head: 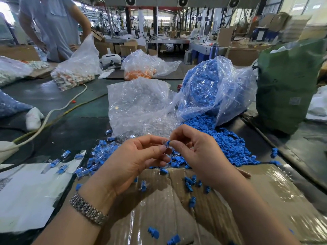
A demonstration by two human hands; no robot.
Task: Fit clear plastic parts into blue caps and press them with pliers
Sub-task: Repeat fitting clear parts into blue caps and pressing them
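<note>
Two bare hands meet above a taped sheet of cardboard (pixel 221 200) on a dark green work surface (pixel 74 124) in a factory hall: the left hand (pixel 134 160), a metal watch band (pixel 88 210) on its wrist, pinches a clear plastic part (pixel 165 149) between thumb and fingertips, while the right hand (pixel 196 151) pinches a small blue cap (pixel 167 143) against it, the two pieces touching between the fingertips. Just beyond the hands, a clear bag of transparent parts (pixel 139 105) lies open beside a second bag (pixel 212 89) spilling a heap of blue caps (pixel 228 142) across the surface and onto the cardboard. A scatter of fitted blue-and-clear pieces (pixel 95 156) sits to the left, some on torn white paper (pixel 30 195). A pale cable (pixel 58 110) runs across the surface. Farther back stand a bag of orange parts (pixel 141 71), another bag of mixed pieces (pixel 76 71), a white headset (pixel 110 59) and a green sack (pixel 286 85) at right. A person in a light blue shirt (pixel 53 25) stands at the far left edge, hand on hip. Behind them the hall is crowded with cardboard boxes (pixel 242 55), tables and pillars, with fans (pixel 182 1) mounted overhead.
</note>
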